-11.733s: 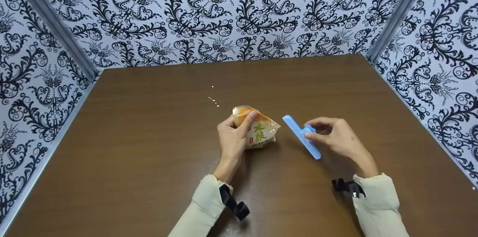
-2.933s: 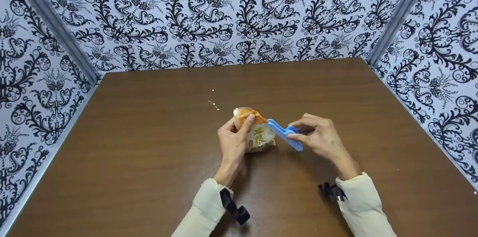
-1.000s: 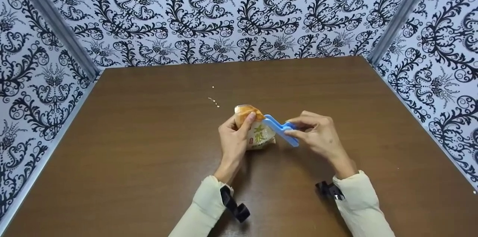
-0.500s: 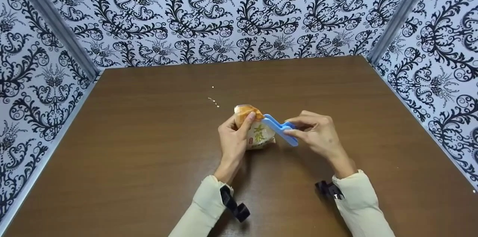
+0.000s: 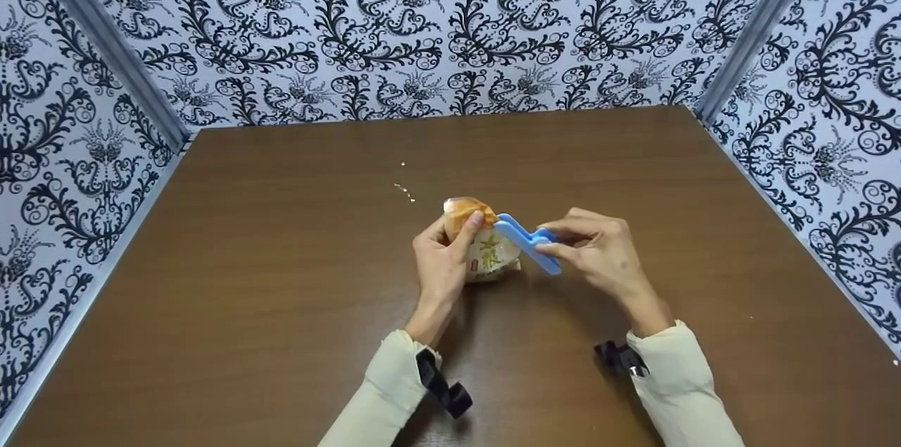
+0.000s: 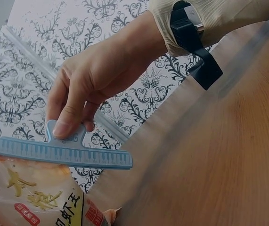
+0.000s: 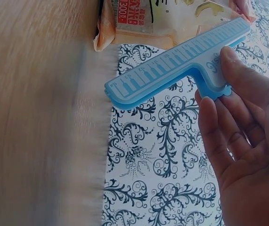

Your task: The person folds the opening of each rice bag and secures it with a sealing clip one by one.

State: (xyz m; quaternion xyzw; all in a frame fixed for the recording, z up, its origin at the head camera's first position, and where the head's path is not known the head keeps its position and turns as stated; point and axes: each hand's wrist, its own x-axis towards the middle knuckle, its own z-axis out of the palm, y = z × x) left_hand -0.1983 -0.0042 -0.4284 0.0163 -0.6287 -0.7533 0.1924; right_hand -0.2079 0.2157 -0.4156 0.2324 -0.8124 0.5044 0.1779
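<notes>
In the head view my left hand (image 5: 442,257) grips the folded orange top of a snack bag (image 5: 490,255), thumb over the front. My right hand (image 5: 598,250) pinches the handle of a long blue bag clip (image 5: 524,243) between thumb and fingers. Slanting down to the right, the clip has its upper end against the orange top, close to my left thumb. The left wrist view shows the clip (image 6: 63,153) lying along the bag's upper edge (image 6: 35,169). In the right wrist view the bar (image 7: 176,61) has ruler-like marks. How far the bag sits between its jaws is hard to tell.
The brown wooden table (image 5: 281,236) extends around both hands. Several pale crumbs (image 5: 403,190) lie beyond the bag. Patterned black-and-white panels (image 5: 450,24) enclose the table at the back and sides. Black straps (image 5: 443,387) hang from both wrists.
Since the oldest frame, my right hand has brought the clip left from apart to the bag's top edge. Over the last second the clip shifts only very slightly; my left hand keeps its grip.
</notes>
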